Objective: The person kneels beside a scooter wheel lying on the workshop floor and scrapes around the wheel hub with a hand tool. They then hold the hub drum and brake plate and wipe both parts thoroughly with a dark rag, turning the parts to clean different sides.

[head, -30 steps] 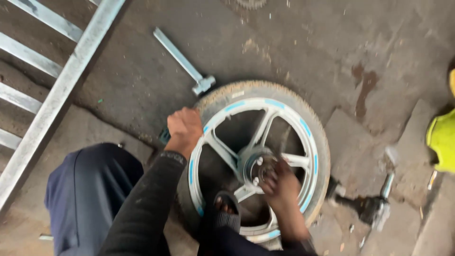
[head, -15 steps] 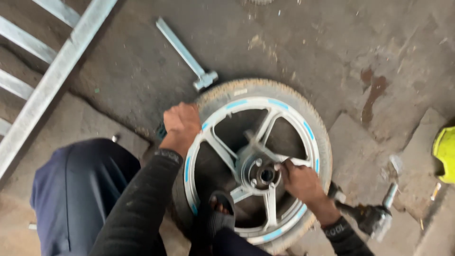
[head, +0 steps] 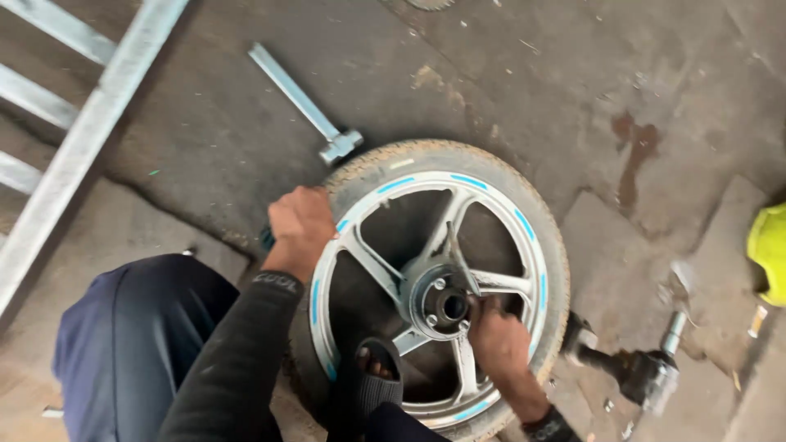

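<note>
Wheel: I see the motorcycle wheel (head: 434, 286) lying flat on the concrete floor (head: 573, 98), hub (head: 442, 304) facing up at me, axle axis pointing straight toward the camera; no long axis in plan, since it is round.
Left hand: my left hand (head: 299, 229) sits on the wheel's upper-left edge, fingers curled over the tyre (head: 524, 205) and clamped on it, wrist bent, black sleeve (head: 237, 360) running down and left.
Right hand: my right hand (head: 498, 342) is just right of the hub, between two spokes, fingers drawn together; I cannot tell whether they pinch anything, as it is blurred.
Foot: a sandalled foot (head: 372, 376) presses on the rim just left of the right hand.
Above left hand: a grey metal hammer (head: 307, 102), head touching the tyre, handle pointing up-left.
Right of right hand: a dark power tool (head: 634, 368) lies near the tyre.
</note>
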